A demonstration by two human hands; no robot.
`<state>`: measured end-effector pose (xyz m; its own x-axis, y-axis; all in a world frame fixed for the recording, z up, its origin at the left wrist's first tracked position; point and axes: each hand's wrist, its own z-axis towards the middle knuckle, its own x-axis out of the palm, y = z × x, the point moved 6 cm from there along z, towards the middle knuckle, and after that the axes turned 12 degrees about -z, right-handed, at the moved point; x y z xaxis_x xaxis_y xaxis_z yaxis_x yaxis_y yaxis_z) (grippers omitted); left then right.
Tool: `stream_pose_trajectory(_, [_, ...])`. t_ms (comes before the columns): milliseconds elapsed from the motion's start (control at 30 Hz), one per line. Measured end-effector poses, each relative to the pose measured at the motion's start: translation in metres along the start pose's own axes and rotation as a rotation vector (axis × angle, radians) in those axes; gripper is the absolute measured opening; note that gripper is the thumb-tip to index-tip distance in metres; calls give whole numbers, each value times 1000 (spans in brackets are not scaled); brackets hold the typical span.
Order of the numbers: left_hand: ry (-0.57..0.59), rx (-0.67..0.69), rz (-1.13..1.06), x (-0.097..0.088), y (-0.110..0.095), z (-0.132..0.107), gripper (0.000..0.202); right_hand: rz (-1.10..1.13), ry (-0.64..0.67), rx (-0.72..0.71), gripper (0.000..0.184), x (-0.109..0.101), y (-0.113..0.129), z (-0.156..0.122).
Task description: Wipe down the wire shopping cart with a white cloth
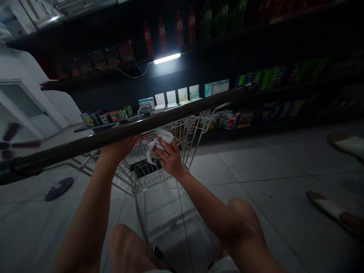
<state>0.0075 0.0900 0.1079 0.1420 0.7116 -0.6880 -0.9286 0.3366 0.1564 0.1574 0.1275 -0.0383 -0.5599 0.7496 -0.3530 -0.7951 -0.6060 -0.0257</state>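
Observation:
A wire shopping cart (153, 178) stands right in front of me, its dark handle bar (182, 110) slanting across the view. My right hand (171, 157) is closed on a white cloth (155, 147) against the cart's wire side, below the bar. Behind the bar is my left hand (121, 148), at the cart's left side. The bar hides most of its fingers, so I cannot make out whether it grips the wire. Through the mesh a dark panel (145, 167) shows low on the cart.
Dark shelves with bottles (179, 28), boxed goods (113, 57) and packets (273, 76) run behind the cart. A lit tube lamp (167, 58) hangs under one shelf. At left stands a fan (17, 142) on a round base (59, 189). Another person's feet (327, 206) are at right.

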Motion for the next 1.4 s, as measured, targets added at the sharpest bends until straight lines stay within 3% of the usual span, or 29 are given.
stream_pose_trajectory(133, [-7,21,-5,-2,1,-1,50,-93,-39,-92,38,-10,-21,24])
stream_pose_trajectory(300, [6,36,-6,-1,1,2,49,-182,-21,78,38,-21,-95,13])
stream_pose_trajectory(400, [9,21,-12,-1,0,3,49,-193,-47,130,42,-30,-111,9])
stream_pose_trajectory(500, [5,39,-7,-3,-3,3,50,-175,-156,231,47,-33,-116,11])
stream_pose_trajectory(600, [-7,62,9,-4,-5,3,52,-128,-183,341,50,-14,-123,-1])
stream_pose_trajectory(800, [-35,52,5,-4,-4,3,48,20,-40,444,46,54,-119,-90])
stream_pose_trajectory(933, [-26,22,39,-7,-9,4,51,25,95,406,45,64,-114,-131])
stream_pose_trajectory(1033, [9,-13,98,-8,-13,5,56,6,121,423,46,50,-124,-126])
stream_pose_trajectory(1133, [30,-43,105,-9,-15,5,59,-37,70,529,42,41,-132,-105])
stream_pose_trajectory(1267, [65,-47,136,-7,-16,5,58,1,-119,694,39,50,-120,-86])
stream_pose_trajectory(1400, [43,-14,182,-8,-18,6,55,77,-207,715,57,62,-101,-83])
